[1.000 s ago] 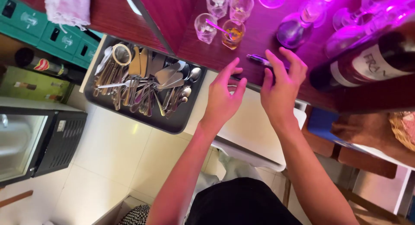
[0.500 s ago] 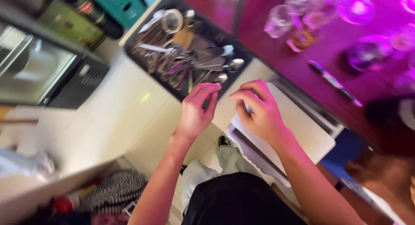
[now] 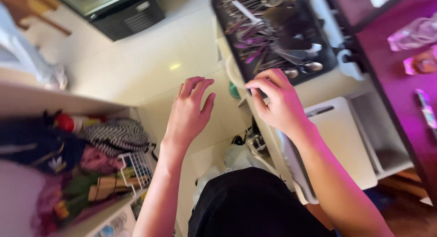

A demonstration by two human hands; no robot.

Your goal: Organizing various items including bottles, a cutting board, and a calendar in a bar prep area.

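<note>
Single head-worn view, steeply downward, close.

Hands: two, a left hand (image 3: 189, 112) and a right hand (image 3: 275, 100), both bare, fingers loosely spread, holding nothing.
Dark trays: one dark tray (image 3: 325, 64).
Cutlery (image 3: 268, 39): many pieces heaped in that tray, too blurred and tangled to count.
White cutting boards: one white cutting board (image 3: 346, 141).
White wire racks: one white wire rack (image 3: 136, 168).
Black appliances: one black appliance (image 3: 123, 9) on the floor.
Striped cloths: one striped cloth (image 3: 116, 134).
</note>
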